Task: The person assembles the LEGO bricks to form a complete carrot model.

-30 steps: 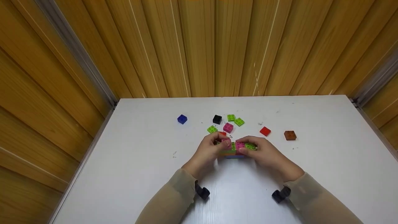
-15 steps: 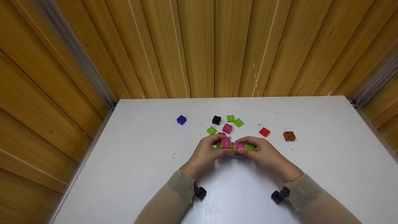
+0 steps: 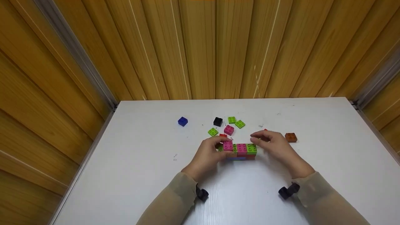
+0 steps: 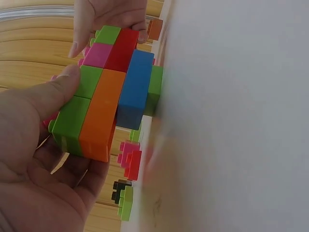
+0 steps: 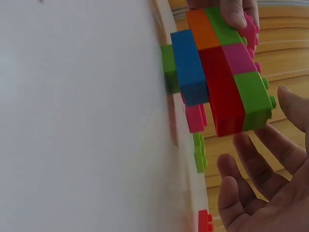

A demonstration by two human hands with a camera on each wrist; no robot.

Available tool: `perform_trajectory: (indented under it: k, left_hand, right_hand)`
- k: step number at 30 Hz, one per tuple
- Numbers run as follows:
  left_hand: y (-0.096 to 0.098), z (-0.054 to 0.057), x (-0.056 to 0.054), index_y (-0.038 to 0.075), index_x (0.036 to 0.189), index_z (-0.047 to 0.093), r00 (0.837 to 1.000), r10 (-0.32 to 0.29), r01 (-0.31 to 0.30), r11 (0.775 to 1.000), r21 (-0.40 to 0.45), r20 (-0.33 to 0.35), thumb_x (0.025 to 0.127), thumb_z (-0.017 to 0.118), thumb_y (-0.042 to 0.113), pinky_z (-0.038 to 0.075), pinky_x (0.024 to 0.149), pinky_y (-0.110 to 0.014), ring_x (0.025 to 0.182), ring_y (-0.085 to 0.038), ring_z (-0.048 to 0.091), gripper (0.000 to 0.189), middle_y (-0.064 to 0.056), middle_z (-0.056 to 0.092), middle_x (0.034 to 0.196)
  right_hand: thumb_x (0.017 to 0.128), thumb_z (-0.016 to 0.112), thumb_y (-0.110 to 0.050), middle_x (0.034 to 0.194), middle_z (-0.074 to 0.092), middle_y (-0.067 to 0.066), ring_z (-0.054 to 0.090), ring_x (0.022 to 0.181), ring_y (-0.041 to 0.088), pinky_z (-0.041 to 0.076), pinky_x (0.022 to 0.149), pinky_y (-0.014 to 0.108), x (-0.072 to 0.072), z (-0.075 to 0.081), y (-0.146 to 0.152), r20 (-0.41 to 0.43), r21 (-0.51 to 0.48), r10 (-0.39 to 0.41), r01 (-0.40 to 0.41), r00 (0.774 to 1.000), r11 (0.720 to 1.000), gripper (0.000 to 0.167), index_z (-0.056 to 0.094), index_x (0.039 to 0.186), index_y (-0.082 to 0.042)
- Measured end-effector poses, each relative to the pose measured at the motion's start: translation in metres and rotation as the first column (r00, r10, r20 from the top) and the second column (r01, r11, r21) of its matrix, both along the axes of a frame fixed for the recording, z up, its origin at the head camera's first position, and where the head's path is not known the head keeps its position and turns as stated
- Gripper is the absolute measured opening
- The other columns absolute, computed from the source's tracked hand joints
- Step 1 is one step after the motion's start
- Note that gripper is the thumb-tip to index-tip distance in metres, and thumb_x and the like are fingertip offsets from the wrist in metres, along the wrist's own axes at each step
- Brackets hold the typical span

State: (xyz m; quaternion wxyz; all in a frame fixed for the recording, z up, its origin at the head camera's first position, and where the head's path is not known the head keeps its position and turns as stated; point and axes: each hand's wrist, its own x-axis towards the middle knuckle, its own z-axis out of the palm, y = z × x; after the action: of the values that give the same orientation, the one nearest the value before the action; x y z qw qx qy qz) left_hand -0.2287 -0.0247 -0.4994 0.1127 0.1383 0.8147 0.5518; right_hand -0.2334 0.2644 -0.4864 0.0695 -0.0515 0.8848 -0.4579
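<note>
A: Far left of the bench [image 3: 131,162]?
B: One blue brick [image 3: 182,121], well apart from the rest.
A: Next?
B: Left hand [image 3: 206,155], thumb and fingers gripping the left end of the brick stack [image 3: 242,150]. Beyond that hand, loose: one green brick [image 3: 213,132], one black brick [image 3: 218,121], one red brick [image 3: 223,135], partly hidden; one pink brick [image 3: 229,130]; a green pair [image 3: 240,124], near each other.
A: The stack itself?
B: Front of the loose bricks, between the hands. Green at foot, blue above, then orange beside red, a green-and-pink row, one pink brick on top at left.
A: Right of it?
B: Right hand [image 3: 276,147], fingers loosely bent, holding nothing, just beside the stack's right end. Lastly, one brown brick [image 3: 291,137].
</note>
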Motion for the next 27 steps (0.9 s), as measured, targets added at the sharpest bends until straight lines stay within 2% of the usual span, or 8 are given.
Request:
perform_trajectory:
  k: [6,10,13,17,19,20,23,27]
  left_hand:
    - [0.0,0.001,0.001,0.021,0.141,0.078,1.0,0.001,-0.001,1.0,0.005,0.025,0.095,0.094,0.021,0.056,0.117,-0.043,0.124,-0.017,0.062,0.049,0.009,0.072,0.135]
    - [-0.001,0.0,0.0,0.022,0.14,0.078,0.999,0.003,-0.003,1.0,0.004,0.036,0.096,0.093,0.02,0.056,0.118,-0.043,0.125,-0.016,0.062,0.047,0.01,0.072,0.136]
    - [-0.001,0.0,0.0,0.024,0.141,0.078,0.998,0.003,-0.003,1.0,0.005,0.056,0.097,0.092,0.019,0.056,0.12,-0.044,0.128,-0.017,0.061,0.047,0.01,0.071,0.137]
    - [-0.001,0.0,0.001,0.025,0.143,0.078,0.998,0.002,-0.003,1.0,0.008,0.07,0.097,0.092,0.018,0.055,0.124,-0.045,0.133,-0.019,0.061,0.049,0.009,0.071,0.141]
    - [-0.001,0.001,0.001,0.027,0.144,0.078,0.998,0.002,-0.002,1.0,0.007,0.07,0.097,0.092,0.018,0.054,0.124,-0.045,0.133,-0.019,0.061,0.049,0.008,0.071,0.143]
    - [-0.001,0.001,0.002,0.028,0.143,0.078,0.997,0.002,-0.003,1.0,0.007,0.072,0.097,0.092,0.019,0.055,0.123,-0.045,0.133,-0.019,0.061,0.049,0.008,0.071,0.143]
    - [-0.001,0.002,0.002,0.034,0.14,0.079,0.997,0.008,-0.009,1.0,0.004,0.074,0.096,0.093,0.021,0.058,0.12,-0.042,0.131,-0.017,0.061,0.048,0.01,0.071,0.14]
    - [-0.001,0.002,0.002,0.028,0.14,0.08,0.999,0.001,-0.001,1.0,0.007,0.038,0.094,0.095,0.023,0.059,0.112,-0.039,0.123,-0.017,0.062,0.049,0.008,0.073,0.133]
  right_hand:
    - [0.113,0.07,-0.032,0.149,0.072,0.02,0.064,0.122,0.026,0.05,0.091,0.02,-0.013,0.003,0.042,-0.015,0.021,-0.161,0.161,0.987,0.987,0.044,0.071,0.149,-0.005]
    - [0.116,0.059,-0.02,0.159,0.062,0.024,0.067,0.116,0.025,0.058,0.087,0.018,-0.02,-0.002,0.071,0.093,-0.013,-0.257,0.26,0.962,0.966,0.046,0.061,0.16,-0.005]
    - [0.117,0.052,-0.014,0.162,0.056,0.025,0.071,0.116,0.024,0.062,0.09,0.021,-0.023,-0.002,0.09,0.161,-0.046,-0.291,0.302,0.943,0.952,0.048,0.055,0.164,-0.004]
    - [0.117,0.053,-0.02,0.169,0.05,0.025,0.059,0.136,0.028,0.053,0.099,0.024,-0.022,-0.002,0.116,0.192,-0.021,-0.253,0.262,0.948,0.965,0.052,0.052,0.166,-0.004]
    - [0.116,0.057,-0.027,0.174,0.046,0.022,0.051,0.14,0.028,0.047,0.101,0.026,-0.021,-0.002,0.128,0.217,0.014,-0.218,0.221,0.952,0.975,0.056,0.051,0.168,-0.007]
    - [0.116,0.059,-0.03,0.176,0.044,0.021,0.051,0.139,0.028,0.047,0.101,0.025,-0.021,-0.002,0.133,0.24,0.016,-0.201,0.203,0.95,0.979,0.058,0.05,0.169,-0.008]
    - [0.114,0.065,-0.035,0.176,0.045,0.019,0.058,0.127,0.02,0.051,0.097,0.021,-0.021,-0.003,0.143,0.277,0.047,-0.172,0.165,0.946,0.985,0.063,0.05,0.17,-0.012]
    - [0.109,0.072,-0.033,0.163,0.059,0.016,0.061,0.109,0.01,0.055,0.087,0.021,-0.023,-0.005,0.146,0.269,0.072,-0.159,0.145,0.95,0.987,0.065,0.053,0.167,-0.009]
